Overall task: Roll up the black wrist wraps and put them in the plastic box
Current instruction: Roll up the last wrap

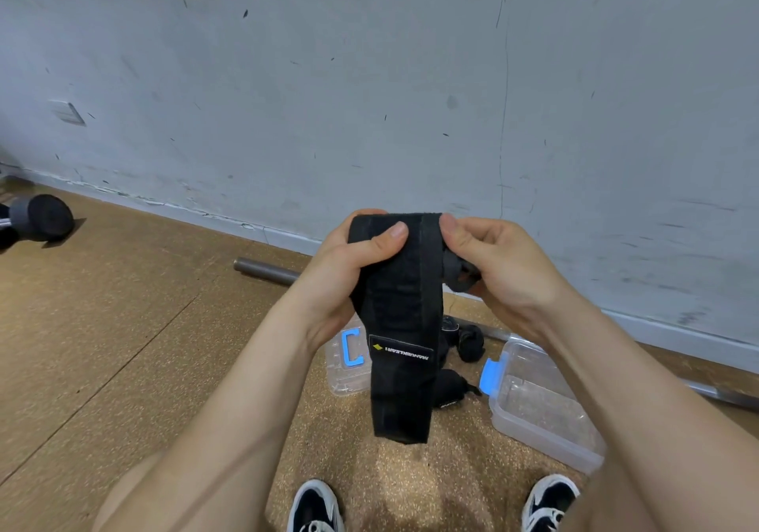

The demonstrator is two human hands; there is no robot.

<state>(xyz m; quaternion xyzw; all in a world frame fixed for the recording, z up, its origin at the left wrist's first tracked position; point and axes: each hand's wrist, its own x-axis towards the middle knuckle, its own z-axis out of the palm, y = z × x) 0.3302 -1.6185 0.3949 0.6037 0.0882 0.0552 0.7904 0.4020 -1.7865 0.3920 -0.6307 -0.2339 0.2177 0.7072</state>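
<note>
- We see the left hand (349, 273) and the right hand (497, 268) raised side by side in front of the grey wall (369, 79), holding one black wrist wrap (400, 326) between them.
- The left grip is closed on the top of the wrap: its thumb (386, 240) lies flat across the front of the band and the fingers curl behind it.
- The right grip pinches the wrap's upper right edge, and a small bunched part of the black fabric sits inside the curled fingers.
- From the hands the wrap hangs straight down and unrolled, its white and yellow label (400, 353) facing us and its free end above the floor (123, 326).
- The plastic box (546, 429) stands open on the floor to the right of the hanging wrap, with a blue latch (488, 379) on its near end.
- Its clear lid (347, 375) lies apart on the floor, left of the wrap.
- Two more wraps (470, 342) lie on the floor between lid and box.
- A metal bar (267, 270) lies along the wall, a dumbbell (41, 217) rests at far left, and two shoes (314, 507) show at the bottom edge.
</note>
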